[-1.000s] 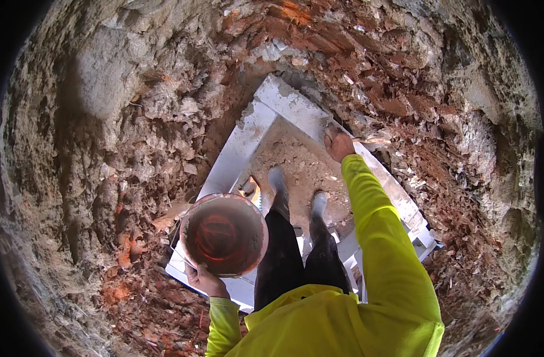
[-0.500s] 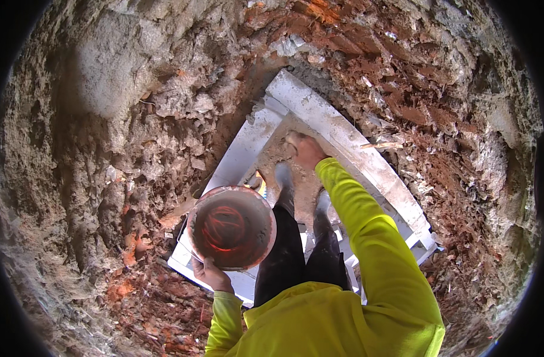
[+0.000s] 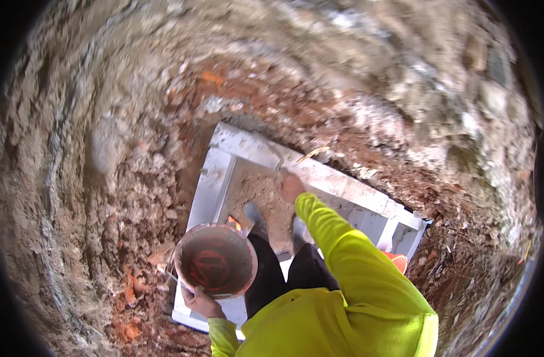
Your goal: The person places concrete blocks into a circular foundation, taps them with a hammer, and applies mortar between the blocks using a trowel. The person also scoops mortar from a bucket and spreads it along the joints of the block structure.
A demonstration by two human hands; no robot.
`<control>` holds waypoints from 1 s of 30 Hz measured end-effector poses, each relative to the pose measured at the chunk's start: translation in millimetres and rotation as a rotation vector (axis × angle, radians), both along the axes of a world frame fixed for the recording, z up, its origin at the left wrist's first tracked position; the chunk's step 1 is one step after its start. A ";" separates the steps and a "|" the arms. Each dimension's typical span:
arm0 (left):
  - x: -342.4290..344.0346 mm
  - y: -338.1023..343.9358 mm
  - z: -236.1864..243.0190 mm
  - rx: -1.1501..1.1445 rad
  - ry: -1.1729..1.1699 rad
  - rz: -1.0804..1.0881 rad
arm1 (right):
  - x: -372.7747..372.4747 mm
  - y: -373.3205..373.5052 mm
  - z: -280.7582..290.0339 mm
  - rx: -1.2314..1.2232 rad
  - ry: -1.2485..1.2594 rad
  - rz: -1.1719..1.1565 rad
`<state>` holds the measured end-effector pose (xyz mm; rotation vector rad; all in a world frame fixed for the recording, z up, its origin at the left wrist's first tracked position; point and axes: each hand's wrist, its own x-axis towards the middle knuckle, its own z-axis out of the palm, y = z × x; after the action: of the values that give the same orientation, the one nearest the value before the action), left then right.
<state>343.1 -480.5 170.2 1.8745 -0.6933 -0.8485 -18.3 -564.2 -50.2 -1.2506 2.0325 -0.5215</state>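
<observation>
My left hand (image 3: 202, 302) grips the near rim of a round orange bucket (image 3: 215, 260), tilted so that its inside shows, smeared with grey-brown residue. The bucket is beside my left leg, over the left side of a white frame (image 3: 208, 187). My right arm reaches forward, and my right hand (image 3: 291, 187) is closed at the inner edge of the frame's far board (image 3: 325, 172). What its fingers hold, if anything, I cannot make out. Brown soil (image 3: 248, 184) lies inside the frame, around my grey boots (image 3: 255, 213).
Rough earth walls, reddish (image 3: 248, 89) near the frame and greyish beyond, surround me. A splinter of wood (image 3: 312, 154) lies at the far board's outer edge. An orange object (image 3: 397, 260) shows partly behind my right arm.
My view has turned, so the frame appears rotated and lower. My right hand has gone from the soil near the far corner to the far board's inner edge. The left hand still holds the bucket.
</observation>
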 end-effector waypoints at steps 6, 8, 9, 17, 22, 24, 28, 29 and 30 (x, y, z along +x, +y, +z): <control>-45.9 -19.0 111.0 -0.077 0.157 -0.544 | -63.0 202.6 90.6 0.071 0.101 0.298; -88.5 -10.7 172.7 -0.281 0.395 -0.546 | -70.0 279.4 92.5 0.005 0.073 0.190; -116.0 -13.7 191.5 -0.359 0.541 -0.621 | -83.1 315.5 97.2 -0.046 0.102 0.189; -282.1 52.7 385.5 -0.719 1.464 -1.150 | -92.7 564.5 179.9 0.072 0.113 -0.317; -404.1 146.3 456.0 -0.618 1.672 -1.512 | -41.8 621.8 171.7 -0.122 0.148 -0.973; -456.5 186.2 473.3 -0.634 1.728 -1.637 | -16.1 624.8 180.2 -0.104 0.112 -1.186; -554.2 268.9 509.9 -0.582 1.744 -1.560 | 37.4 618.6 167.7 -0.335 0.140 -1.433; -576.2 293.9 523.3 -0.564 1.791 -1.513 | 56.7 621.3 142.6 -0.318 0.287 -1.463; -601.7 305.8 539.1 -0.608 1.772 -1.486 | 64.3 614.2 145.1 -0.293 0.213 -1.509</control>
<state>-258.6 -174.7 709.3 -0.6021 -0.7920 -2.2209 46.0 50.0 95.0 0.3985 2.8589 -1.3897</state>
